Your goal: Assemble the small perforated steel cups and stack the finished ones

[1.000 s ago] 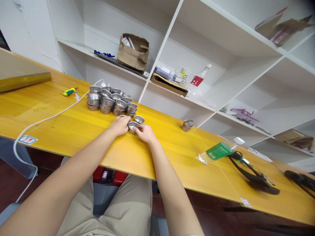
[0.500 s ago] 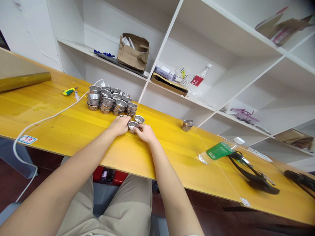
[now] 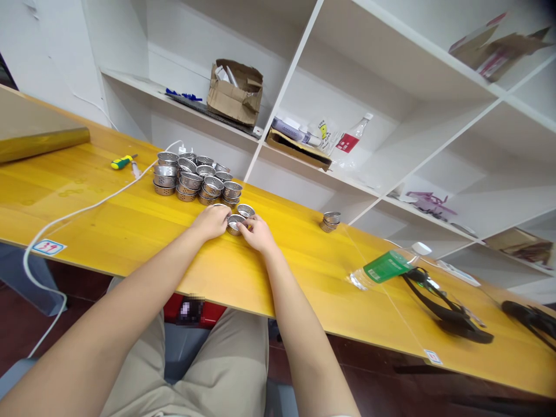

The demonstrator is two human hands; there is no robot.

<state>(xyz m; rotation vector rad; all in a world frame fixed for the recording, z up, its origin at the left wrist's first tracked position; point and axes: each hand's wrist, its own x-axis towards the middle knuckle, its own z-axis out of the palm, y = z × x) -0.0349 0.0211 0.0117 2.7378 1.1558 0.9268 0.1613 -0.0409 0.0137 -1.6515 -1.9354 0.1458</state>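
Observation:
My right hand pinches the right rim of a small perforated metal cup, which rests on the table close in front of me. At that cup's left side is my left hand, its fingers curled over another metal cup whose rim only just shows behind them. Just behind my right fingertips stands a further cup. Beyond my left hand, several stacks of the same perforated cups are packed together.
A short stack of cups stands at the right. A bottle with a green label lies near black straps. On the left are a screwdriver and a white cable. Shelving rises behind the table.
The front cup and my right fingertips have shifted very slightly to the right. My left hand has stayed almost still.

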